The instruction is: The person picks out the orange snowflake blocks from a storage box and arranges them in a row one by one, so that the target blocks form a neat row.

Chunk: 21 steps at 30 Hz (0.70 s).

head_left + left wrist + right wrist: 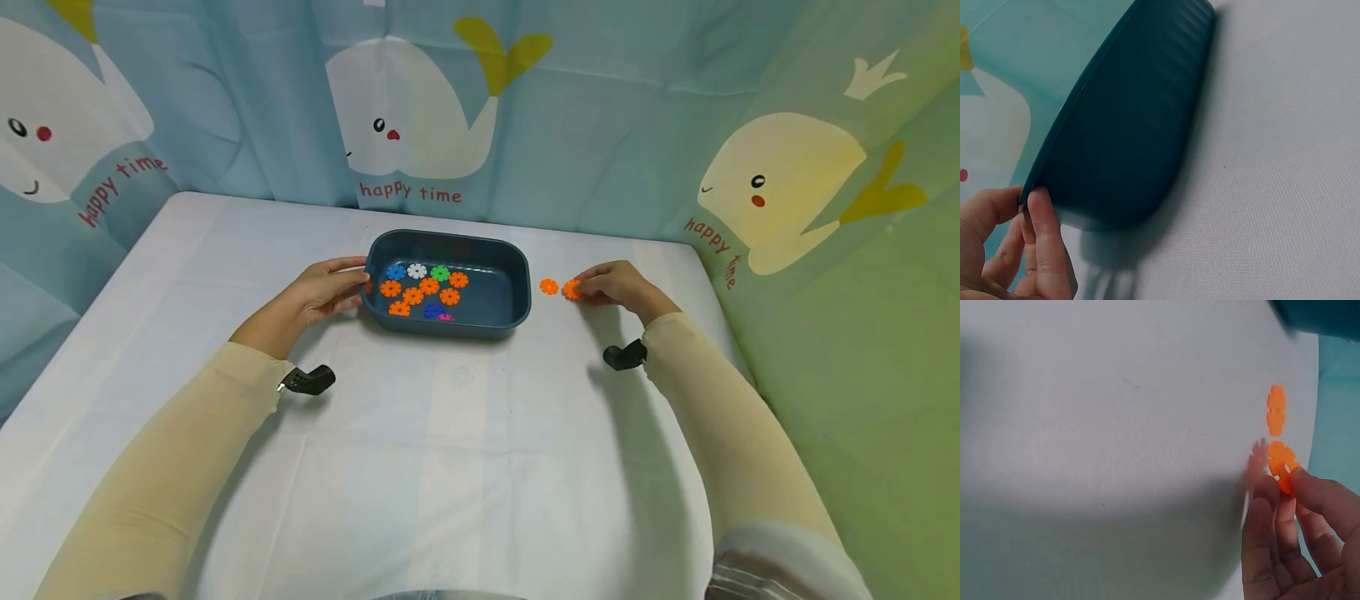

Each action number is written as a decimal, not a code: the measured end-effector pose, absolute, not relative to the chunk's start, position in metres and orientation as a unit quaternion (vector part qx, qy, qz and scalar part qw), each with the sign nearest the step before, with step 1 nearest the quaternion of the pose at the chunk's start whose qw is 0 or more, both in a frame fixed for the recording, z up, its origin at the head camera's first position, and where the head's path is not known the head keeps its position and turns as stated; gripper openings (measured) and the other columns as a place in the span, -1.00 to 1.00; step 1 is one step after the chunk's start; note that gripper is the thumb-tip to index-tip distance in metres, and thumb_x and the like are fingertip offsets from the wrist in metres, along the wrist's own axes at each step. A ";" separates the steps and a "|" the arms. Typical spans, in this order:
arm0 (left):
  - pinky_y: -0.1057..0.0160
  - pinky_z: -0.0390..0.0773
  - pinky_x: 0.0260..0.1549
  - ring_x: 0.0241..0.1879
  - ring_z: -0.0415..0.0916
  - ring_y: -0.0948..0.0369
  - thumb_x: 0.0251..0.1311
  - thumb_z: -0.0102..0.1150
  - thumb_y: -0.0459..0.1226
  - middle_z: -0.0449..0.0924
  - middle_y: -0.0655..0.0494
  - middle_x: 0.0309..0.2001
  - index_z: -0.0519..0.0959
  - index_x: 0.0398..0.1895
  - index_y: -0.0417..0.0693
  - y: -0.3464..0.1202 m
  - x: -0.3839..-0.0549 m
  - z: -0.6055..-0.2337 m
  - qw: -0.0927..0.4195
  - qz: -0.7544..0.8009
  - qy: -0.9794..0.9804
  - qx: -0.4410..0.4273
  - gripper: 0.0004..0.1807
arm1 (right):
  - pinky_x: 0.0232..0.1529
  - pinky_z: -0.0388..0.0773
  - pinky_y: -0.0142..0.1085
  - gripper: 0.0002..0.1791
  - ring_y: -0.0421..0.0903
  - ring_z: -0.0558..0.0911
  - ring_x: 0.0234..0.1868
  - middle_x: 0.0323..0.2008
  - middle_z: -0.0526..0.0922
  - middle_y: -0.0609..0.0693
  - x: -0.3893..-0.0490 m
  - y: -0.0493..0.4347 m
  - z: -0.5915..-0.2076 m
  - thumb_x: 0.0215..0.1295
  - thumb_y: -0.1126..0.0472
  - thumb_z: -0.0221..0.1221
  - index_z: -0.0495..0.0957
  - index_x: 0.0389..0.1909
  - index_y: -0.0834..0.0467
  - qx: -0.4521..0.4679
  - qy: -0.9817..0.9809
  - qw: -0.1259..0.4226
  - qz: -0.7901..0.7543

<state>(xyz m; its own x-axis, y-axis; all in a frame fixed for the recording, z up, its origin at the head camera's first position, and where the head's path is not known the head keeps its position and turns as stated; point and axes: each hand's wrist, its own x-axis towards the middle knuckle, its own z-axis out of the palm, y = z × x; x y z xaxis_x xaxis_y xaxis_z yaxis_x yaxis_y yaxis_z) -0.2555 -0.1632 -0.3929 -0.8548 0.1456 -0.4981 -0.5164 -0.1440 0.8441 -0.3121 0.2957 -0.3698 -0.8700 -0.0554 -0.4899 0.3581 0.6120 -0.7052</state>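
My left hand [327,289] pinches the left rim of a dark blue-grey plastic basin [491,296] between thumb and fingers, also plain in the left wrist view, where the basin's side wall [1122,119] fills the middle. Flat snowflake discs, several of them orange [412,296], lie inside toward its left half. Among them are a white disc [417,271], a green disc [440,273] and blue and pink ones. To the right of the basin, my right hand [618,287] pinches an orange snowflake disc [1281,464], tilted up from the cloth. Beside it another orange disc [549,287] lies flat.
A white cloth covers the table [450,467]. Behind and to the right hangs a curtain [600,125] printed with whales, close to the table's back edge. Black wrist mounts [311,381] stick out from both sleeves.
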 end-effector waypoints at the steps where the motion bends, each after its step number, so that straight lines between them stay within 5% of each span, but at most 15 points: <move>1: 0.43 0.68 -0.34 -0.28 0.64 0.34 0.34 0.15 -0.36 0.64 0.19 -0.23 0.27 0.47 -0.03 -0.163 -0.255 -0.393 0.223 0.740 0.616 -0.151 -0.37 | -0.04 0.65 -0.31 -0.55 -0.21 0.66 -0.32 -0.33 0.71 -0.11 -0.313 0.296 -0.370 0.36 0.28 0.20 0.46 0.20 0.39 0.089 0.865 0.239 -0.432; 10: 0.45 0.65 -0.45 -0.32 0.64 0.34 0.34 0.16 -0.36 0.63 0.18 -0.26 0.27 0.46 -0.03 -0.163 -0.256 -0.393 0.225 0.741 0.614 -0.152 -0.37 | -0.11 0.67 -0.35 -0.55 -0.23 0.67 -0.37 -0.41 0.71 -0.13 -0.317 0.296 -0.376 0.33 0.32 0.23 0.45 0.18 0.43 0.103 0.854 0.231 -0.454; 21: 0.46 0.64 -0.49 -0.38 0.64 0.35 0.35 0.15 -0.36 0.65 0.19 -0.30 0.27 0.46 -0.03 -0.163 -0.256 -0.393 0.224 0.736 0.620 -0.153 -0.37 | -0.34 0.68 -0.39 -0.69 -0.25 0.66 -0.49 -0.52 0.69 -0.09 -0.323 0.298 -0.390 0.25 0.24 0.31 0.60 -0.09 0.36 0.094 0.913 0.167 -0.360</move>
<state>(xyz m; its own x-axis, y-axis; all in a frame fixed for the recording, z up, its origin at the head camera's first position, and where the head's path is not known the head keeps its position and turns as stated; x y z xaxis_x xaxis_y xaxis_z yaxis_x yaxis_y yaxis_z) -0.2560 -0.1633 -0.3934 -0.8529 0.1397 -0.5030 -0.5193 -0.1298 0.8447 -0.3234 0.2977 -0.3900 -0.9268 0.0519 -0.3719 0.2920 0.7225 -0.6267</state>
